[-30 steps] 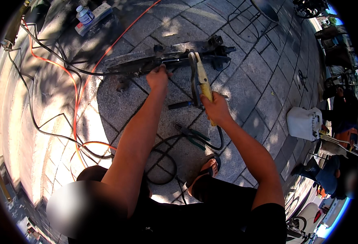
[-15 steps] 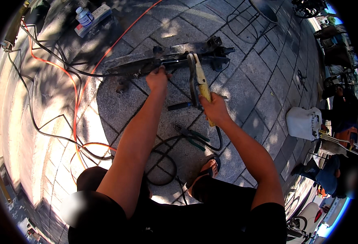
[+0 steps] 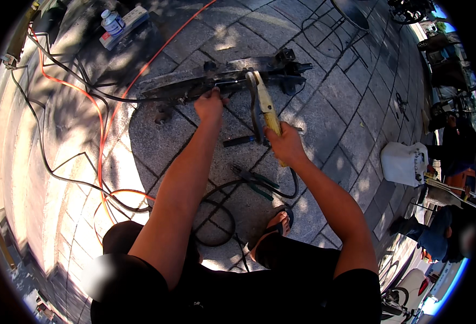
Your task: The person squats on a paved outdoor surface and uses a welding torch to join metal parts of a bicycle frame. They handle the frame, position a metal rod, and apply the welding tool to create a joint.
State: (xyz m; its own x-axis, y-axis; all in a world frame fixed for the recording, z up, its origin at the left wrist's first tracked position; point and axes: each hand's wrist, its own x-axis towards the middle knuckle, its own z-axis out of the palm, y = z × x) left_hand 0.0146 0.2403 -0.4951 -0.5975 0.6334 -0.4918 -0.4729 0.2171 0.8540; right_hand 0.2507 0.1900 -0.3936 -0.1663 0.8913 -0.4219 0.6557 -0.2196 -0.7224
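Note:
My right hand (image 3: 285, 144) is wrapped round the yellow grip of a welding electrode holder (image 3: 268, 108). A dark cable runs from the grip's lower end to the ground. The holder's jaws reach a dark metal assembly (image 3: 278, 73) lying on the paving. My left hand (image 3: 211, 107) is closed with its fingertips at that assembly's near edge. A thin bright rod (image 3: 232, 82) runs from those fingers toward the jaws; its ends are hard to see. Below the holder lie a tool with a blue-black handle (image 3: 239, 141) and pliers with green handles (image 3: 257, 182).
An orange cable (image 3: 102, 127) and black cables (image 3: 70, 181) cross the ground at left. A white bottle (image 3: 112, 22) stands on a flat box at the far left. A round stool (image 3: 351, 15) is at the far right. On the right are a white bag (image 3: 404, 163) and people.
The electrode holder's jaw end has swung slightly left toward my left hand. My left hand stays in place at the metal assembly.

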